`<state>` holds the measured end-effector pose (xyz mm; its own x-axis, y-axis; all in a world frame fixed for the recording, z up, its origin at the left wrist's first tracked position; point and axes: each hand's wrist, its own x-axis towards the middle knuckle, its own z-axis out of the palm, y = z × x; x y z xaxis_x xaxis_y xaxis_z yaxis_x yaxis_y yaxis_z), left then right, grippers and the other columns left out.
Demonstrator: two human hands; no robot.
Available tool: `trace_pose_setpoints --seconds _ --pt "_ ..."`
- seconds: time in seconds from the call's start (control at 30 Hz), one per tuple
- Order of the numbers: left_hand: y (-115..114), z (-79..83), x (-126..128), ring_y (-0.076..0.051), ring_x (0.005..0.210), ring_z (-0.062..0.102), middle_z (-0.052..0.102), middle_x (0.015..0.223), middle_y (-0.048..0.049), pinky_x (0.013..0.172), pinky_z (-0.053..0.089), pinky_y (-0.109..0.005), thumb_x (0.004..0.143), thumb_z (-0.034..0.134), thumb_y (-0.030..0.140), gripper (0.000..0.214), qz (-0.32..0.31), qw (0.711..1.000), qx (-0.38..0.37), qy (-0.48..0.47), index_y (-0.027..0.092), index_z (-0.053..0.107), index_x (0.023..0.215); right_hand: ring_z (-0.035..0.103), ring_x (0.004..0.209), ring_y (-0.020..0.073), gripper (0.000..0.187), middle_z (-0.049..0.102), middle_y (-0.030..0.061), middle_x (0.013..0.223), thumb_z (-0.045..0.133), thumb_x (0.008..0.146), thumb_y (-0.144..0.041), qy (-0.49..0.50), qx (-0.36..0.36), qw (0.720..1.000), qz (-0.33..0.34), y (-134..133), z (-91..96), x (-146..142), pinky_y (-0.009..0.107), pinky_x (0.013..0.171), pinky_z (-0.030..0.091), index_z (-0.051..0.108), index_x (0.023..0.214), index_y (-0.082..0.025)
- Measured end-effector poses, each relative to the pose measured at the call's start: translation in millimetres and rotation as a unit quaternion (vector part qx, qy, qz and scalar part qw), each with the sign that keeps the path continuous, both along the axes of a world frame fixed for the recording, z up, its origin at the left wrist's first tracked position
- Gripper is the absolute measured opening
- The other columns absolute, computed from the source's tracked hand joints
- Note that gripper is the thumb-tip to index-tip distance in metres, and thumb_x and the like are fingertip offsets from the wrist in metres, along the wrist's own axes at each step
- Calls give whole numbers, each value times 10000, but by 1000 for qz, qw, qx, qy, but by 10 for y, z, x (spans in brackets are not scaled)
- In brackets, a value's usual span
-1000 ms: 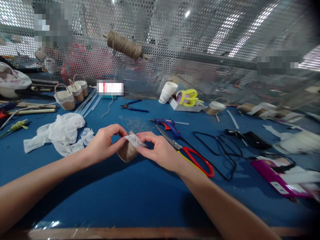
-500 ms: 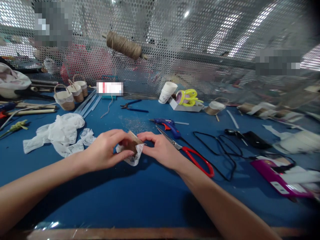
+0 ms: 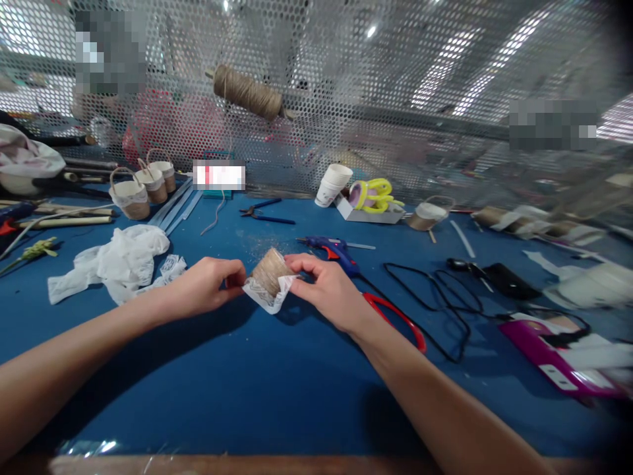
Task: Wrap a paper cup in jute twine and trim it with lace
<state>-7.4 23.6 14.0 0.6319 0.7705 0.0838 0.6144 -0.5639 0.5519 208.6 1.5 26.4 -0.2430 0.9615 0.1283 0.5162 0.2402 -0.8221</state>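
Observation:
Between my hands is a small twine-wrapped cup (image 3: 270, 269), tilted, with a white lace strip (image 3: 267, 303) along its near edge. My left hand (image 3: 213, 282) pinches the lace at the left side, thumb and forefinger closed. On the other side, my right hand (image 3: 326, 287) grips the cup and the lace between thumb and fingers. Red-handled scissors (image 3: 395, 320) lie partly hidden under my right hand and wrist. A blue glue gun (image 3: 333, 251) rests just beyond that hand. A heap of white lace (image 3: 116, 260) lies beyond my left forearm.
Pliers (image 3: 267, 214) and a stack of paper cups (image 3: 332, 185) stand or lie toward the back. Several small handled baskets (image 3: 131, 198) are at back left. A twine spool (image 3: 247, 91) hangs on the mesh. A black cord (image 3: 435, 284) and purple power strip (image 3: 556, 359) lie right.
The cup has turned so its twine-covered side shows more. My left hand has drawn back from around the cup to the left, onto the lace's end.

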Motion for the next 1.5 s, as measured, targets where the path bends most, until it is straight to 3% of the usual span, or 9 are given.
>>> trace_pose_setpoints --seconds 0.3,0.47,0.6,0.67,0.8,0.93,1.07,1.23,1.5 --pt "-133 91 48 -120 616 557 633 691 -12 602 425 -225 824 489 252 164 -38 997 -58 -41 152 592 744 553 1046 220 23 635 84 990 581 707 -203 7 19 1000 -11 5 -6 6 395 952 359 584 687 -192" --pt "-237 229 12 -114 578 573 644 664 3 547 436 -196 786 579 315 156 -214 950 -229 -3 176 633 831 563 1025 219 87 619 102 1052 595 727 -259 62 15 998 -26 12 -56 19 394 933 385 598 737 -173" --pt "-112 225 -31 -118 570 530 575 623 5 544 436 -227 781 557 414 268 -8 993 -95 -69 151 567 731 558 1032 221 101 615 104 1065 598 723 -271 93 11 996 -9 -31 -51 -21 396 924 397 596 730 -171" --pt "-53 152 -6 -166 777 570 604 857 -56 693 480 -298 723 615 422 352 81 985 -26 -148 141 538 921 557 1035 213 87 617 91 1055 596 721 -264 92 12 996 2 -67 -29 -58 392 931 392 600 727 -177" --pt "-65 -19 109 -243 1119 495 468 1252 -168 927 426 -392 622 714 360 830 24 975 -106 -192 128 279 1289 553 1042 208 64 611 78 1056 586 716 -252 85 12 996 11 -123 3 -121 394 931 393 590 715 -188" --pt "-107 -86 159 -248 1149 491 459 1286 -155 964 403 -400 683 662 317 726 17 960 -168 -225 154 282 1279 527 1083 204 151 582 88 1110 569 729 -226 74 51 996 18 -124 -17 -122 400 961 375 596 873 -189" --pt "-68 -100 134 -262 1128 515 497 1250 -152 931 428 -408 669 662 310 692 82 933 -210 -280 165 306 1244 529 1059 202 264 572 81 1121 564 742 -219 81 103 990 -55 -111 -33 -102 395 935 395 533 1004 -203" --pt "-52 -88 134 -263 1070 544 517 1205 -148 833 478 -376 652 664 328 646 124 907 -255 -311 155 355 1192 572 695 149 162 615 29 776 555 789 -350 53 35 995 -74 -140 -19 -134 295 654 471 548 793 -189" --pt "-69 -75 133 -220 926 590 577 1038 -101 691 501 -296 627 680 342 557 126 874 -305 -357 158 422 1085 564 641 138 182 617 32 744 603 758 -340 17 -66 998 1 -118 -109 -189 279 602 462 573 785 -162"
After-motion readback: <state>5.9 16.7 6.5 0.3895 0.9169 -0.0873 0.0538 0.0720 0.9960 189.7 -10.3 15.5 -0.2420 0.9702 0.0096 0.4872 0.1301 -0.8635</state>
